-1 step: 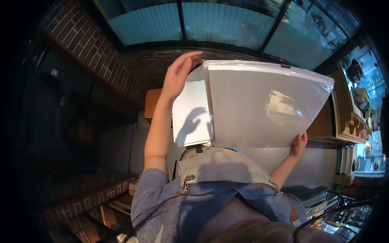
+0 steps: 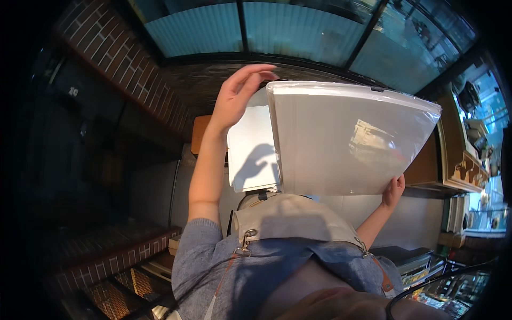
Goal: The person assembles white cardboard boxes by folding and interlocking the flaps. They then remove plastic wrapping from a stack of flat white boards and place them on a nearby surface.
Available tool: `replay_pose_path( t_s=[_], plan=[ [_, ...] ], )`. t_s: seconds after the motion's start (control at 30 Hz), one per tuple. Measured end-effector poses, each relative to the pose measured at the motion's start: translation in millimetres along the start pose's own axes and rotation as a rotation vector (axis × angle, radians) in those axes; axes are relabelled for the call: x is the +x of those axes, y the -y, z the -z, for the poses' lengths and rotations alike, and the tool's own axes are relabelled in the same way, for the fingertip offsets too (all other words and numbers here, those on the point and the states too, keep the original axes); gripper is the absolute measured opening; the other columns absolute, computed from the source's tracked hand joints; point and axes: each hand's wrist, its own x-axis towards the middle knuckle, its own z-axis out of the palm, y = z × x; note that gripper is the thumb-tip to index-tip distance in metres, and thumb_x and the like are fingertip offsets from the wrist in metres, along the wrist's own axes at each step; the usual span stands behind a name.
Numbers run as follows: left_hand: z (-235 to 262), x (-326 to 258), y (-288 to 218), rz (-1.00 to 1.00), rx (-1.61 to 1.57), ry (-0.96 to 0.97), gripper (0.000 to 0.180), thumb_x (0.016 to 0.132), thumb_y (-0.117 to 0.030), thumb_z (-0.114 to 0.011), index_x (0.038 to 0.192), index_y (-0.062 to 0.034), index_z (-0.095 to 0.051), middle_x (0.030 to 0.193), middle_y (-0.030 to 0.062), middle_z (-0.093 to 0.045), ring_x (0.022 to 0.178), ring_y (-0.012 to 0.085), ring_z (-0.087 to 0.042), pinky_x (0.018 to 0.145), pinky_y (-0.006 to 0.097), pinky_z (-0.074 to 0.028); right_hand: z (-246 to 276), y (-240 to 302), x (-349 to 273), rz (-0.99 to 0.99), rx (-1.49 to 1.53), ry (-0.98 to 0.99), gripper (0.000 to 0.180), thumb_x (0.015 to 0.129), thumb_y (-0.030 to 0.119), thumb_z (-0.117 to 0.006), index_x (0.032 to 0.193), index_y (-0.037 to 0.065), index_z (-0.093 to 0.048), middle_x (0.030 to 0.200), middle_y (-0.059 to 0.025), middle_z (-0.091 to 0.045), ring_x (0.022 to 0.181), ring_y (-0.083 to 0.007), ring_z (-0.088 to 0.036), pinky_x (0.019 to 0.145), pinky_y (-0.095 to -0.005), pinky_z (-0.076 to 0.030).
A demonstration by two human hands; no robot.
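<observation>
A large flat pack in shiny clear plastic (image 2: pixel 325 144), grey-white with a pale band along its far edge, is held up in front of me. My right hand (image 2: pixel 394 190) grips its near right edge, the fingers partly hidden behind it. At the far left corner is my left hand (image 2: pixel 238 95), raised with its fingers stretched and slightly bent, thumb apart, holding nothing that I can see. Below that hand lie white sheets or boards (image 2: pixel 249 133), partly covered by the pack and crossed by the hand's shadow.
An orange-brown stool or table corner (image 2: pixel 201 133) stands left of the sheets. Beyond are a brick wall (image 2: pixel 112 53) and a dark-framed window (image 2: pixel 298 29). A wooden counter (image 2: pixel 450 138) with things on it stands at right. My beige apron (image 2: pixel 288 218) is close beneath the pack.
My left hand has shifted slightly right and away from me, its fingers reaching a little further over the pack's far left corner. My right hand keeps its grip.
</observation>
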Motion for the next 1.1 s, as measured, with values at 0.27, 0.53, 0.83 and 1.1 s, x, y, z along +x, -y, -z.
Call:
replay_pose_path(
  t_s=[0.27,0.53,0.83,1.1],
  plan=[
    [0,-3,-68,-0.159,0.533,0.149,0.013,0.088,-0.011,-0.071,0.097,-0.0022,-0.074,0.09,0.0061,-0.073,0.084,0.014,-0.067,0.078,0.027,-0.052,-2,-8,1,0.007,0.075,0.023,0.048,0.093,0.016,-0.07,0.133,-0.004,-0.052,0.129,-0.0112,-0.062,0.116,-0.0199,-0.059,0.103,-0.0328,-0.043],
    [3,-3,-90,-0.176,0.574,0.302,0.01,0.086,-0.007,-0.072,0.093,-0.0004,-0.072,0.09,0.0085,-0.072,0.085,0.0184,-0.068,0.079,0.03,-0.053,7,-8,-1,-0.003,0.095,0.026,0.054,0.089,0.024,-0.077,0.131,-0.003,-0.055,0.125,-0.0105,-0.065,0.114,-0.0198,-0.061,0.102,-0.0325,-0.044],
    [3,-10,-92,-0.192,0.683,0.416,0.011,0.09,-0.011,-0.068,0.09,-0.0005,-0.064,0.084,0.0077,-0.064,0.083,0.0201,-0.063,0.073,0.032,-0.05,22,-15,-1,0.005,0.076,0.021,0.057,0.089,0.024,-0.077,0.133,-0.004,-0.054,0.128,-0.0103,-0.064,0.115,-0.0191,-0.06,0.103,-0.0329,-0.043],
    [-9,-16,-83,-0.266,0.391,0.391,0.009,0.092,-0.01,-0.062,0.088,-0.0025,-0.059,0.106,0.0099,-0.058,0.11,0.0249,-0.058,0.094,0.038,-0.046,3,-16,11,-0.005,0.097,0.048,0.047,0.093,0.023,-0.072,0.13,-0.003,-0.057,0.124,-0.0082,-0.064,0.115,-0.0173,-0.059,0.101,-0.0305,-0.042]
  ],
)
